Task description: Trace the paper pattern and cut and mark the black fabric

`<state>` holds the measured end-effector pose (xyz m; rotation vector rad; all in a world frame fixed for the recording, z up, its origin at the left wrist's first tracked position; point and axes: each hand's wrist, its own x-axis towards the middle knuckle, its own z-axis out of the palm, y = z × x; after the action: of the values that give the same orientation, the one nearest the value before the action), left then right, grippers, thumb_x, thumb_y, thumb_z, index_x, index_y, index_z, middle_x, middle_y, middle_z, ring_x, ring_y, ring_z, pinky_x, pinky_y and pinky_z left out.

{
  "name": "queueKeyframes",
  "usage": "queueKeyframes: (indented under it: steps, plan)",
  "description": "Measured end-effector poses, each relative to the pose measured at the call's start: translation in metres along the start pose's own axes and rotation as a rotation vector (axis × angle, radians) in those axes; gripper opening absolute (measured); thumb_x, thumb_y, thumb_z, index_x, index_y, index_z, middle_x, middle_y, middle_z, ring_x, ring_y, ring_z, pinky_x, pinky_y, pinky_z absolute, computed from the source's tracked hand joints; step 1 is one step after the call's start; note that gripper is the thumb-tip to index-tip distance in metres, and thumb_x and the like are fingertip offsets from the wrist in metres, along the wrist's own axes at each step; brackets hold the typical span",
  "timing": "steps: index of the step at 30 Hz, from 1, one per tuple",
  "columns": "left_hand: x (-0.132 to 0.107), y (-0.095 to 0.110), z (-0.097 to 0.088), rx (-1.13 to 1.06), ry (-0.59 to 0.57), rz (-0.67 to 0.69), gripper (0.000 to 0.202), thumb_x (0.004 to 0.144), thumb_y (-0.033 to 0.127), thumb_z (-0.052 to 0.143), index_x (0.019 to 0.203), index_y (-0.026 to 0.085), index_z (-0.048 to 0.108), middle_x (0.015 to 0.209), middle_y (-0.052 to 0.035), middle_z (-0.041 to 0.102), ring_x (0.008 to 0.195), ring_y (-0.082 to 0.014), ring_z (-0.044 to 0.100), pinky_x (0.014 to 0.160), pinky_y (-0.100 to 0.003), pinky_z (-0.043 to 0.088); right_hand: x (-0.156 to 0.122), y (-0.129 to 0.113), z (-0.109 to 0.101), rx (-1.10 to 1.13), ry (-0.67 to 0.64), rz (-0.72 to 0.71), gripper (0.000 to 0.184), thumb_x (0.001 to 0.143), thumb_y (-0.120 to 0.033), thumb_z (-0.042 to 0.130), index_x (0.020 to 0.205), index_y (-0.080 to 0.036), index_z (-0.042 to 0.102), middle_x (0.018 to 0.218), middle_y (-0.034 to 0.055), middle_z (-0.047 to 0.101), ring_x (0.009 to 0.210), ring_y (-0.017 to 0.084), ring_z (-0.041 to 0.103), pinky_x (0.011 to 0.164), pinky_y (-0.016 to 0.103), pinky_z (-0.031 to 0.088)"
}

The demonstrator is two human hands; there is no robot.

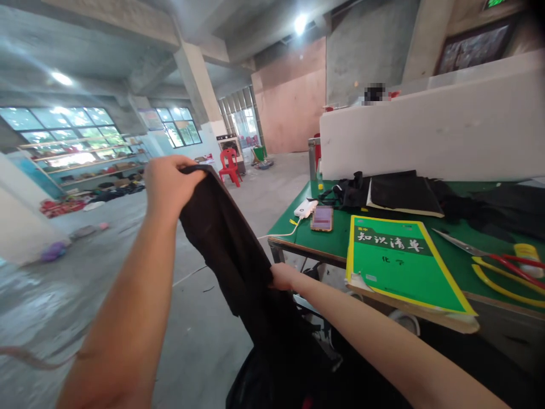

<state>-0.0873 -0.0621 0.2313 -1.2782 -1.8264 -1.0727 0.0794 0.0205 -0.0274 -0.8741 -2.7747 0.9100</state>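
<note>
both hands grip a black cloth (230, 250), left hand (168, 184) high, right hand (283, 277) low, just off the green table (323, 241) edge; open floor leftward.

The single head-worn camera looks forward and slightly down, tilted, close over both forearms. It faces a green table (315, 241) at right and an open concrete hall with a red chair (230, 166) far off at left.

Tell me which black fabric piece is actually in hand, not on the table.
The black cloth hanging left of the green table, gripped by left hand and right hand; the other black pieces lie on the tabletop.
</note>
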Motion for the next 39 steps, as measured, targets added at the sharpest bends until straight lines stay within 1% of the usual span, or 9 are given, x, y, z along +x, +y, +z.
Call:
queueKeyframes:
  steps: [3,7,11,14,21,24,28,33,39]
  plan:
    - [0.012,-0.028,-0.017,0.161,0.09,-0.065,0.031,0.069,0.032,0.061,0.091,0.011,0.069,0.065,0.0034,0.054,0.062,-0.0081,0.047,0.068,-0.024,0.039,-0.006,0.008,-0.024,-0.029,0.144,0.113,0.008,0.072,-0.019,0.066,0.077,-0.013,0.066,0.079,0.0087,0.068,0.077,0.016,0.063,0.073,0.03,0.048]
    - [0.013,-0.059,-0.034,0.327,0.094,-0.129,0.034,0.075,0.034,0.057,0.102,0.015,0.065,0.084,0.0018,0.06,0.077,-0.0125,0.048,0.081,-0.028,0.038,-0.022,0.034,-0.091,-0.037,0.44,0.23,0.023,0.083,-0.02,0.047,0.093,-0.013,0.067,0.096,0.0156,0.066,0.092,0.022,0.061,0.081,0.032,0.044]
    - [-0.001,-0.056,-0.03,0.359,0.02,-0.107,0.034,0.079,0.038,0.053,0.104,0.017,0.064,0.092,0.0001,0.063,0.084,-0.0149,0.049,0.084,-0.029,0.037,-0.041,0.056,-0.148,-0.018,0.644,0.315,0.03,0.084,-0.023,0.044,0.102,-0.014,0.065,0.104,0.0156,0.064,0.1,0.024,0.058,0.083,0.03,0.041]
    - [-0.01,-0.04,-0.02,0.372,-0.056,-0.091,0.037,0.081,0.042,0.05,0.104,0.016,0.063,0.093,-0.0015,0.064,0.086,-0.0164,0.05,0.085,-0.03,0.038,-0.056,0.071,-0.165,0.02,0.688,0.351,0.029,0.083,-0.028,0.045,0.098,-0.016,0.068,0.097,0.0121,0.067,0.094,0.022,0.06,0.078,0.027,0.043]
    - [-0.019,-0.012,0.009,0.315,-0.257,-0.062,0.038,0.08,0.046,0.051,0.098,0.015,0.064,0.092,-0.005,0.065,0.087,-0.0197,0.053,0.08,-0.032,0.04,-0.093,0.107,-0.159,0.173,0.616,0.361,0.028,0.083,-0.022,0.043,0.091,-0.013,0.068,0.074,0.0063,0.068,0.06,0.014,0.061,0.06,0.021,0.043]
    - [-0.033,-0.007,0.033,0.28,-0.369,-0.05,0.042,0.081,0.05,0.047,0.097,0.015,0.065,0.092,-0.0073,0.066,0.083,-0.0216,0.055,0.075,-0.033,0.042,-0.114,0.118,-0.155,0.195,0.652,0.325,0.027,0.084,-0.021,0.042,0.09,-0.014,0.068,0.081,0.0065,0.069,0.068,0.015,0.062,0.063,0.022,0.044]
    - [-0.065,-0.001,0.076,0.232,-0.516,-0.035,0.031,0.079,0.043,0.051,0.085,0.018,0.067,0.086,-0.0096,0.067,0.081,-0.025,0.058,0.072,-0.034,0.042,-0.149,0.129,-0.147,0.187,0.771,0.284,0.028,0.086,-0.024,0.04,0.096,-0.016,0.065,0.096,0.0062,0.067,0.088,0.018,0.06,0.075,0.025,0.044]
    - [-0.111,0.012,0.125,0.14,-0.608,-0.078,0.022,0.074,0.035,0.054,0.083,0.02,0.067,0.084,-0.0122,0.068,0.083,-0.0298,0.061,0.071,-0.036,0.043,-0.188,0.119,-0.132,0.138,0.868,0.225,0.028,0.086,-0.023,0.039,0.1,-0.019,0.062,0.102,0.0058,0.065,0.095,0.019,0.058,0.084,0.028,0.042]
    - [-0.143,0.029,0.155,-0.092,-0.672,-0.181,0.033,0.079,0.017,0.035,0.097,0.019,0.063,0.062,-0.0031,0.066,0.06,-0.0182,0.064,0.062,-0.028,0.046,-0.218,0.092,-0.104,0.053,0.812,0.11,0.021,0.084,-0.02,0.044,0.094,-0.02,0.064,0.097,0.0039,0.066,0.091,0.017,0.059,0.082,0.026,0.043]
